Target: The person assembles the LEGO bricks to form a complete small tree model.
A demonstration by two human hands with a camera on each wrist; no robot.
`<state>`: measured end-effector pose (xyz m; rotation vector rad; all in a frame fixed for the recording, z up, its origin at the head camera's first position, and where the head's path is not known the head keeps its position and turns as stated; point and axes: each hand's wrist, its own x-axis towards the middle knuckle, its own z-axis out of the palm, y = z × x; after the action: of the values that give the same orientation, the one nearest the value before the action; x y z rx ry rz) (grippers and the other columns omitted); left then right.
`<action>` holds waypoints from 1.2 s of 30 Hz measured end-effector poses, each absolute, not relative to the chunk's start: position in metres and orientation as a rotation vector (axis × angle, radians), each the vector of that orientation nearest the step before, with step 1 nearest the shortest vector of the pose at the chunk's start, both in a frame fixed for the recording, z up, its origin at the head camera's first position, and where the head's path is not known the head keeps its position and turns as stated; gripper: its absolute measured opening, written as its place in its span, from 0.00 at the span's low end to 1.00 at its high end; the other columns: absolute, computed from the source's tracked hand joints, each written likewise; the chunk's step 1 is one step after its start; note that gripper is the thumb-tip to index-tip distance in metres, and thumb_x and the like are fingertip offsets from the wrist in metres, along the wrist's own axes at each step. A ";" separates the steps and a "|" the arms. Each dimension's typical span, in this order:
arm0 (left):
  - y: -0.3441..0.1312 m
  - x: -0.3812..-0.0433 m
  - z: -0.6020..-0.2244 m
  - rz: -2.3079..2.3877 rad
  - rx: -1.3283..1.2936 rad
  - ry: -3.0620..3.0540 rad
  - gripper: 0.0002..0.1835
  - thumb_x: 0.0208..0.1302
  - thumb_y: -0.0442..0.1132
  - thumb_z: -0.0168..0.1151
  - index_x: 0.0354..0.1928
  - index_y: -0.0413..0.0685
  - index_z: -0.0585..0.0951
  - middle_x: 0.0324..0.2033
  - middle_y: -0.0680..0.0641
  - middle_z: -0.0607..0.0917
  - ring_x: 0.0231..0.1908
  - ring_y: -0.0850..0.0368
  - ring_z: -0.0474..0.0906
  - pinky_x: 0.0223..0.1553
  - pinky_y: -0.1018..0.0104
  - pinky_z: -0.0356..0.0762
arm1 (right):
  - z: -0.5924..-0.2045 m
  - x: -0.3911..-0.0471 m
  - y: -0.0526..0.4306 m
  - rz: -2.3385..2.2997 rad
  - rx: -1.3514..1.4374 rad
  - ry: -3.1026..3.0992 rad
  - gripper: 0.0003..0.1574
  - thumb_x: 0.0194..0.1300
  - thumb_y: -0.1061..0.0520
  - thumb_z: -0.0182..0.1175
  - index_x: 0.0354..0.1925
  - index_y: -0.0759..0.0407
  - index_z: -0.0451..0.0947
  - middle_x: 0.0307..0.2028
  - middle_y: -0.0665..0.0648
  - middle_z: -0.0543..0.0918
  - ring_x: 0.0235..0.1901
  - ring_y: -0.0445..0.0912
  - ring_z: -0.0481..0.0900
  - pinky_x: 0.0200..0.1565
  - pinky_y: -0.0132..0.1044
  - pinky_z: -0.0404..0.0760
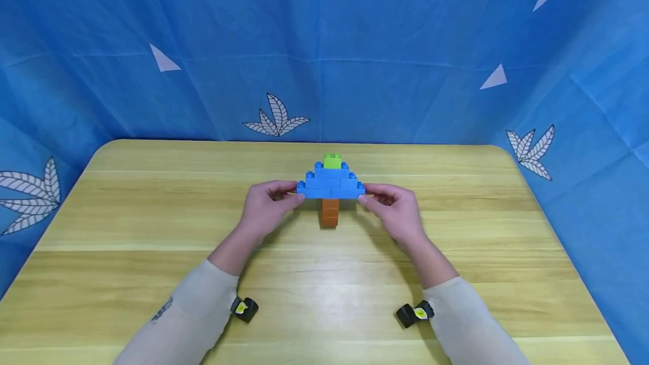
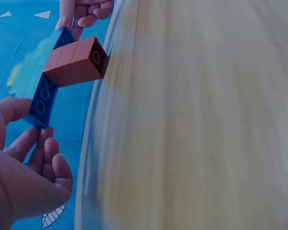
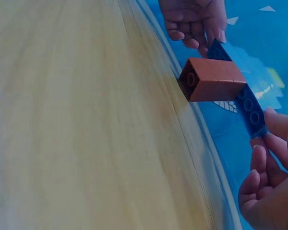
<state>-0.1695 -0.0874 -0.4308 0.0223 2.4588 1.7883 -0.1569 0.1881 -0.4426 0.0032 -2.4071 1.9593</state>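
A toy-brick tree (image 1: pixel 330 187) is held up between both hands over the far half of the table. Its stepped body is blue bricks, narrowing upward to one green brick (image 1: pixel 332 161) on top. A trunk of stacked orange-brown bricks (image 1: pixel 329 213) hangs below the middle. My left hand (image 1: pixel 266 207) pinches the left end of the lowest blue row between thumb and fingers. The right hand (image 1: pixel 395 210) pinches the opposite end the same way. In the left wrist view the hollow underside of the blue row (image 2: pixel 42 103) shows beside the trunk (image 2: pixel 74 62).
The wooden table (image 1: pixel 152 213) has rounded far corners. Behind it and along the sides hangs a blue cloth (image 1: pixel 385 27) with white triangles and leaf prints. Black straps with small devices (image 1: pixel 247 309) sit at both sleeve cuffs.
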 end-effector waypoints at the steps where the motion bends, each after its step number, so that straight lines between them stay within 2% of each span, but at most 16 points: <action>1: -0.086 -0.170 -0.431 1.796 -0.002 2.447 0.18 0.63 0.41 0.71 0.54 0.44 0.85 0.45 0.48 0.85 0.45 0.50 0.77 0.44 0.59 0.79 | -0.443 -0.158 0.187 1.976 -0.008 -2.404 0.19 0.60 0.59 0.73 0.49 0.64 0.85 0.40 0.60 0.85 0.36 0.51 0.81 0.33 0.33 0.79; 8: -0.081 -0.174 -0.435 1.703 -0.140 2.436 0.18 0.67 0.45 0.68 0.54 0.43 0.84 0.48 0.46 0.84 0.50 0.49 0.76 0.50 0.57 0.77 | -0.445 -0.164 0.180 1.926 -0.106 -2.542 0.19 0.66 0.56 0.68 0.52 0.64 0.84 0.43 0.58 0.86 0.39 0.52 0.84 0.37 0.38 0.82; 14: -0.078 -0.180 -0.435 1.567 -0.215 2.439 0.18 0.69 0.45 0.65 0.53 0.39 0.83 0.51 0.42 0.82 0.53 0.47 0.75 0.55 0.53 0.75 | -0.447 -0.167 0.176 1.857 -0.152 -2.629 0.17 0.67 0.54 0.67 0.50 0.64 0.85 0.42 0.58 0.87 0.39 0.50 0.83 0.36 0.39 0.80; 21: -0.076 -0.183 -0.433 1.507 -0.220 2.443 0.17 0.70 0.45 0.64 0.50 0.39 0.84 0.49 0.42 0.82 0.51 0.46 0.75 0.53 0.52 0.75 | -0.450 -0.170 0.177 1.787 -0.194 -2.700 0.15 0.65 0.52 0.68 0.46 0.61 0.87 0.41 0.56 0.87 0.40 0.49 0.81 0.39 0.42 0.78; 29: -0.076 -0.184 -0.434 1.470 -0.248 2.467 0.17 0.70 0.45 0.64 0.50 0.38 0.84 0.49 0.42 0.82 0.51 0.46 0.75 0.51 0.52 0.76 | -0.453 -0.174 0.177 1.741 -0.212 -2.743 0.16 0.66 0.50 0.68 0.46 0.58 0.88 0.45 0.55 0.86 0.48 0.50 0.79 0.45 0.45 0.76; 36: -0.075 -0.181 -0.439 1.441 -0.255 2.504 0.17 0.70 0.45 0.64 0.50 0.39 0.84 0.50 0.43 0.82 0.51 0.46 0.75 0.51 0.53 0.77 | -0.454 -0.174 0.176 1.657 -0.188 -2.806 0.18 0.66 0.47 0.68 0.47 0.57 0.88 0.45 0.54 0.86 0.47 0.50 0.79 0.41 0.44 0.77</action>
<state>-0.1812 -0.0751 -0.4385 -0.2553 2.5035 1.4406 -0.1736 0.1763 -0.4544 -0.1884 -2.8064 1.6570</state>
